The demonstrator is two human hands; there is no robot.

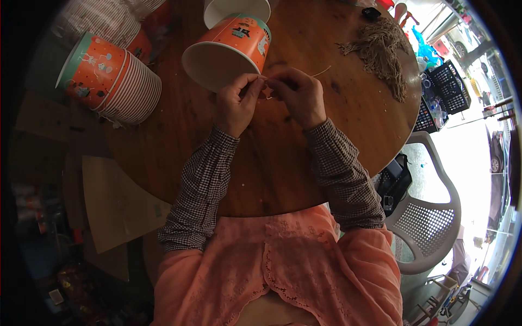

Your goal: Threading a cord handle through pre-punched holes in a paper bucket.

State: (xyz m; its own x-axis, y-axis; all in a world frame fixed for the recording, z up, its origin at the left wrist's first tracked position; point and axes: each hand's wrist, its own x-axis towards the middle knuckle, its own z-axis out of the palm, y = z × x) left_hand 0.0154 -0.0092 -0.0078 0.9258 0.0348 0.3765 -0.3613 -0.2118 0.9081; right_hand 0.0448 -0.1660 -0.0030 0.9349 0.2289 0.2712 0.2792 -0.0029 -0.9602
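An orange and green printed paper bucket (246, 39) lies on its side on the round wooden table (272, 179), its white mouth turned toward me. Close by its near right rim, my left hand (238, 104) pinches a thin pale cord between thumb and fingertips. My right hand (300, 96) meets it there, fingers closed on the same cord. One end of the cord (322, 71) sticks out beyond the right knuckles, and a short loop shows under the fingertips. Whether the cord passes through the bucket is hidden by my fingers.
A nested stack of matching buckets (128, 87) lies at the left, near plastic-wrapped ones (89, 22). Another white bucket (255, 10) is at the far edge. A bundle of cords (383, 54) rests at the right. Beyond the table are a chair (427, 223), crates (448, 87) and cardboard (117, 204).
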